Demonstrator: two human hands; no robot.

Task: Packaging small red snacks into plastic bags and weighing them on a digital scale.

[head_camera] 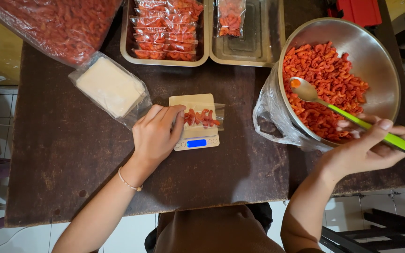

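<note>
While holding a small bag (203,117) on the scale (195,122), left hand (154,136) fingers clamped. Right hand (369,149) fingers clamped on spoon (333,110) over bowl (373,56).

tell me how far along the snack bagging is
Done: the left tray holds a stack of filled small bags, and one more bag stands in the right tray. In hand: the left hand steadies a partly filled bag on the scale, while the right hand holds the spoon over the bowl. Left: plenty of red snack remains in the bowl.
</note>
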